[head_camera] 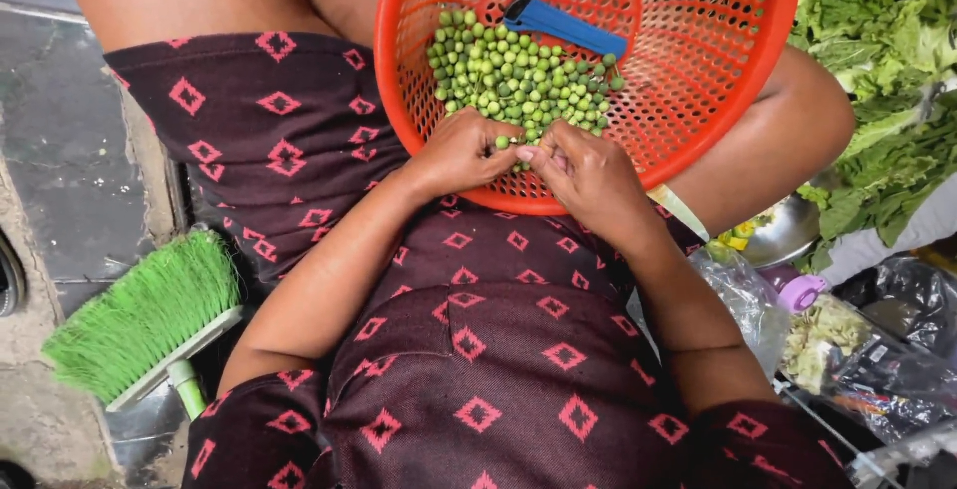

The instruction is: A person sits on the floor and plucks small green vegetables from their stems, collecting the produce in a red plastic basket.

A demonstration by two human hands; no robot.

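Both hands meet at the near rim of the orange basket (698, 80), which rests tilted on the person's lap. The left hand (461, 153) and the right hand (590, 175) sit knuckle to knuckle, fingertips turned inward toward each other, and between them a single small green berry (503, 141) shows, pinched at the fingertips. Each grip is narrow, fingers curled close; the left fingertips touch the berry, while the right fingertips (525, 154) press in just beside it (whether they hold a stem or a second berry cannot be told, as the fingers hide it).

The heap of green berries (523, 75) lies just beyond the grip, directly ahead of both hands and up the basket's slope, its nearest berries almost touching the fingertips. The heap is spread roughly evenly before both hands, so neither hand is clearly nearer. Farther beyond the heap lies a blue-handled tool (563, 25), its long axis running slantwise from upper left to lower right, well apart from the grip.

Off to the left of the grip, on the floor, lies a green brush (140, 315); to the right are leafy greens (882, 60) and a metal bowl (783, 235).
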